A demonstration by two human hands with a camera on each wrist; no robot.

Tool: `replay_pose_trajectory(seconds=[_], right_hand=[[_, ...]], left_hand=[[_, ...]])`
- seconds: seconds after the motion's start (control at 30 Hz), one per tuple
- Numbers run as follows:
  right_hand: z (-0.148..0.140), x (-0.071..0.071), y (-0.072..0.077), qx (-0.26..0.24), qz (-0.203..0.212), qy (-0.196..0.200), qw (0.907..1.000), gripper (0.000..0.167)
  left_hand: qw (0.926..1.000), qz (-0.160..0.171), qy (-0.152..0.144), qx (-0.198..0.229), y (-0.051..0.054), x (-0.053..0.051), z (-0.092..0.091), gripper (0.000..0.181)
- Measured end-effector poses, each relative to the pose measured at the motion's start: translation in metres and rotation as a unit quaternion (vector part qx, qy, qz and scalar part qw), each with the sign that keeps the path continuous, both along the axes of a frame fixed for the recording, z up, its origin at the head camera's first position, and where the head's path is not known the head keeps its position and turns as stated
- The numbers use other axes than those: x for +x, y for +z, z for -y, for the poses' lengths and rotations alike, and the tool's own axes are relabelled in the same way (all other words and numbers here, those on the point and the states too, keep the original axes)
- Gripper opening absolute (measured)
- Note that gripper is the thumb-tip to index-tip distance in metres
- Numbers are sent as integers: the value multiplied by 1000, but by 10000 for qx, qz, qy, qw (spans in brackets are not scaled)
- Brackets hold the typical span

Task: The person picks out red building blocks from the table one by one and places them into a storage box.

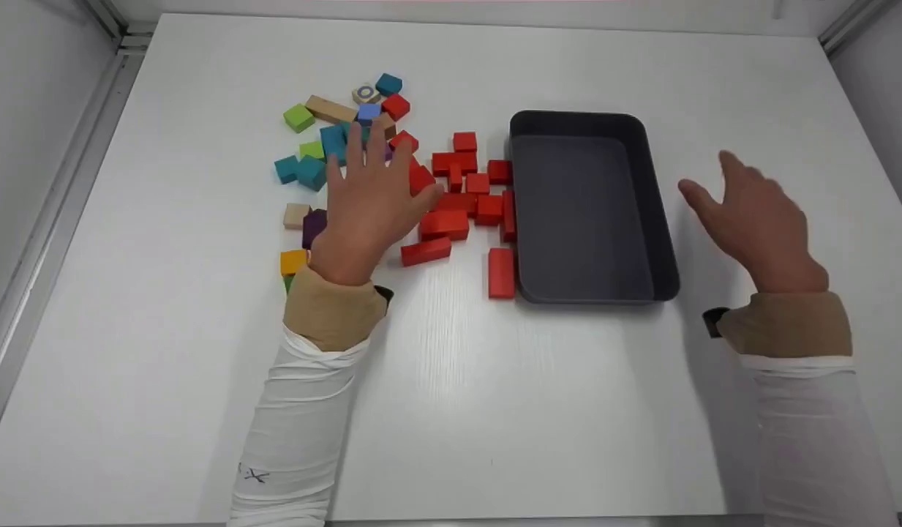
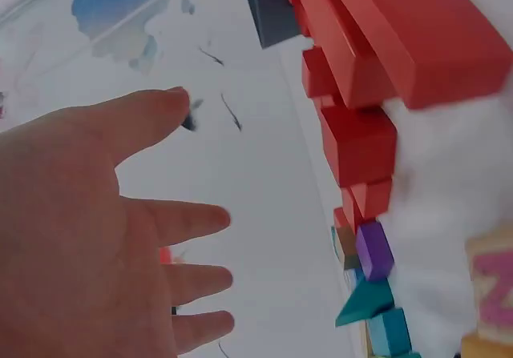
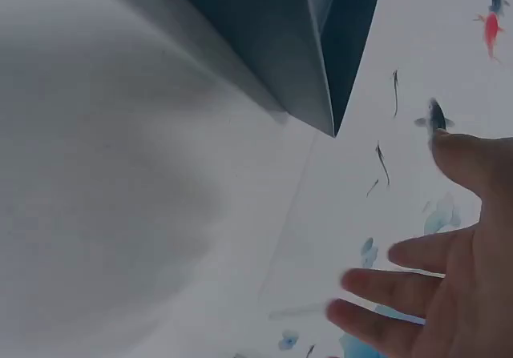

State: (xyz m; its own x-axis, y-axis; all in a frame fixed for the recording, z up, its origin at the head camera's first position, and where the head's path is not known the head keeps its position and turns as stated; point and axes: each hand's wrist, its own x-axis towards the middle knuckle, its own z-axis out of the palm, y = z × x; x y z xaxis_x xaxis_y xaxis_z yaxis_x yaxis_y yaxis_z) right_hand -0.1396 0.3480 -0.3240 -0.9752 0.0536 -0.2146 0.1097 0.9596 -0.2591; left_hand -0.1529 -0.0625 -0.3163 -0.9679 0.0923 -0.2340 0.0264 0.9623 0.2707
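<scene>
My left hand (image 1: 370, 205), fingers spread and holding nothing, is above a group of mixed-colour blocks and hides some of them. Beside its thumb lies a cluster of red blocks (image 1: 445, 224), which the left wrist view shows as a row of red blocks (image 2: 359, 146) apart from the fingers. A dark grey tray (image 1: 589, 219) stands to the right of the red blocks, its inside bare. On the tray's far side my right hand (image 1: 761, 227) hovers with its fingers loosely extended and nothing in them. The right wrist view shows the tray's corner (image 3: 272, 46) apart from that hand.
Teal blocks (image 1: 311, 173), a green block (image 1: 299, 118), a natural wood bar (image 1: 331, 109) and a yellow block (image 1: 292, 262) lie at the left. One upright red block (image 1: 501, 273) lies by the tray's near left corner. The white table (image 1: 494, 410) ends at walls behind.
</scene>
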Motion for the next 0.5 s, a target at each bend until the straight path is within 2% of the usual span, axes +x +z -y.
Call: replay_pose_trajectory(seconds=[0.2, 0.37, 0.5], right_hand=[[10, -7, -11, -527, 893, 447, 9936, 80], [14, -7, -20, -939, 1161, 417, 9879, 76], [14, -11, -23, -1172, 1224, 360, 9849, 74]], left_hand=[[9982, 412, -374, 227, 6, 7, -20, 77], [9942, 747, -480, 604, 4, 3, -36, 75], [9938, 731, -347, 760, -1, -4, -48, 74]])
